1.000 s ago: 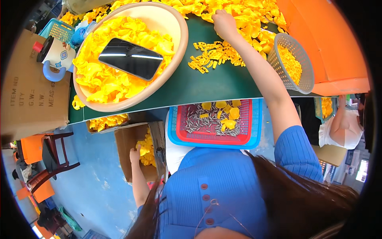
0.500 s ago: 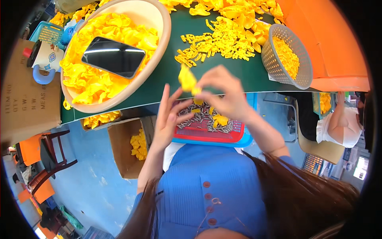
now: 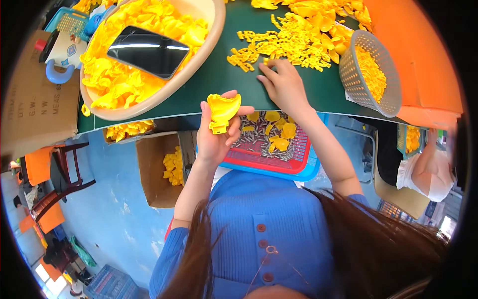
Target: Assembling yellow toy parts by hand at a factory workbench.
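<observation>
My left hand point(image 3: 215, 130) holds a yellow moulded plastic piece point(image 3: 222, 112), curved and wide at the top with a small squared tab below. Its thumb is on one side and the fingers are behind. Over the green table's edge, my right hand point(image 3: 284, 85) reaches to the near side of a heap of small yellow plastic parts point(image 3: 298, 42). Its thumb and forefinger are apart, and one small yellow part point(image 3: 266, 61) shows at the fingertips. Below the hands, a red basket point(image 3: 301, 149) holds small metal pins point(image 3: 256, 137) and several yellow pieces point(image 3: 280, 144).
A large beige basin point(image 3: 215, 35) of yellow pieces stands left, a black phone point(image 3: 148, 52) on top. At right is a grey perforated basket point(image 3: 351, 74) of small yellow parts, beside an orange surface point(image 3: 418, 55). A cardboard box point(image 3: 154, 174) stands below; another person point(image 3: 423, 167) sits at right.
My right hand has left the yellow piece and moved up to the small parts. My left hand now holds the piece alone, turned upright. The view has shifted slightly.
</observation>
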{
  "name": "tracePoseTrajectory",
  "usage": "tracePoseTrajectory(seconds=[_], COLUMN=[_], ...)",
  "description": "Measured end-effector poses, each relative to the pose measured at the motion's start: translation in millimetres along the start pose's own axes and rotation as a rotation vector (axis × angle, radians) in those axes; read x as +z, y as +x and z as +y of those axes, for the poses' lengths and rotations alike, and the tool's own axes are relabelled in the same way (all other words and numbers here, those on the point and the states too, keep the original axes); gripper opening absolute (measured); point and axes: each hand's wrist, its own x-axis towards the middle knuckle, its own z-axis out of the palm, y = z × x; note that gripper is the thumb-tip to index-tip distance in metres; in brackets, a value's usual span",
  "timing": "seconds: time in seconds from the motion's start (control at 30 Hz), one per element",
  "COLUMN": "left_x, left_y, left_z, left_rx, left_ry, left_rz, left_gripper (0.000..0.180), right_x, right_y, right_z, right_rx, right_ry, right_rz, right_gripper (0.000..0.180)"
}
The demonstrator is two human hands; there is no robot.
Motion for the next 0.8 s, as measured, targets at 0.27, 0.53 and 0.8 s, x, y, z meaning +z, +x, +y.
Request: tracePoseTrajectory(seconds=[0.27,0.53,0.8], left_x=[-6.0,4.2,4.6], left_y=[6.7,13.0,8.2], left_z=[-3.4,-9.3,-22.2], left_rx=[-0.045,-0.072,-0.175], left_ry=[0.044,0.261,0.275], left_rz=[0.009,0.054,-0.011], left_gripper=[0.06,0.06,0.058], right_x=[-33.4,-37.2,-48.1], right_y=[-59.3,-68.3,-32.3], right_z=[-4.4,-0.6,-50.4], right_rx=[-0.048,-0.06,0.179], right_ry=[0.135,0.304,0.699], right_rz=[0.001,-0.011,0.074], right_gripper=[0.036,0.02,0.019])
